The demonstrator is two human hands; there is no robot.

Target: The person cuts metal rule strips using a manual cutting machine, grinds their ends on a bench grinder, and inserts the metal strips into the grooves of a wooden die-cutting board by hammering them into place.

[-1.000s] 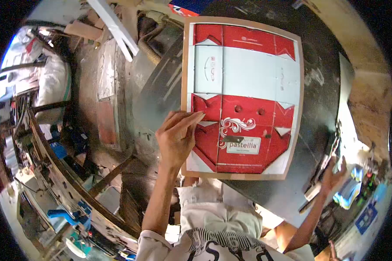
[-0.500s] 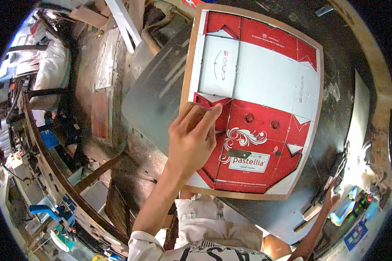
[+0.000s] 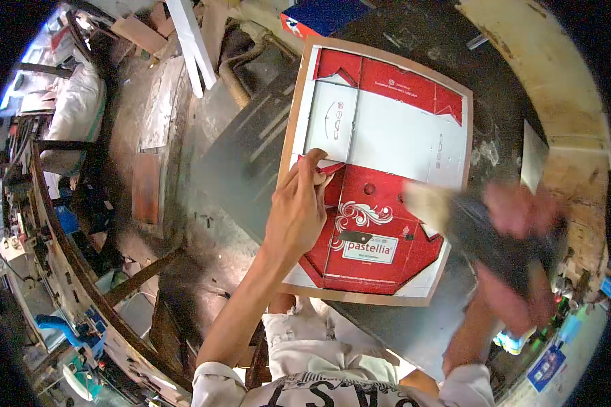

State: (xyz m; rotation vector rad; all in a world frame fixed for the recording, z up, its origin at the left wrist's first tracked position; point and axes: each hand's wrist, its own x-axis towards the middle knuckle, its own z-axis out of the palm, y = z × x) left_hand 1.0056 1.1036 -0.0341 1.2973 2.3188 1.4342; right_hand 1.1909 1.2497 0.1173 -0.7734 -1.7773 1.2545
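A printed cardboard box sheet [image 3: 400, 136] in red and white, marked "pastellia", lies with its brown backing on the dark table. Cut and crease lines run across it. My left hand [image 3: 295, 207] is closed in a pinch on a red cardboard flap [image 3: 329, 168] at the sheet's left side. Over the right side of the sheet, my right hand [image 3: 523, 217] is smeared by motion. It grips a dark tool [image 3: 465, 224] with a pale, blunt end; its exact kind is too blurred to tell. A small dark strip [image 3: 355, 237] rests above the printed logo.
The dark table [image 3: 241, 156] extends left of the sheet. A blue box [image 3: 326, 15] stands behind it, and a pale wooden edge [image 3: 557, 81] curves along the right. A white strip [image 3: 191, 47] leans at the back left, beside a bent pipe [image 3: 234, 78].
My right hand has come up from the lower right to the sheet with the dark tool. My left hand now pinches the flap. The sheet appears shifted left and down in view.
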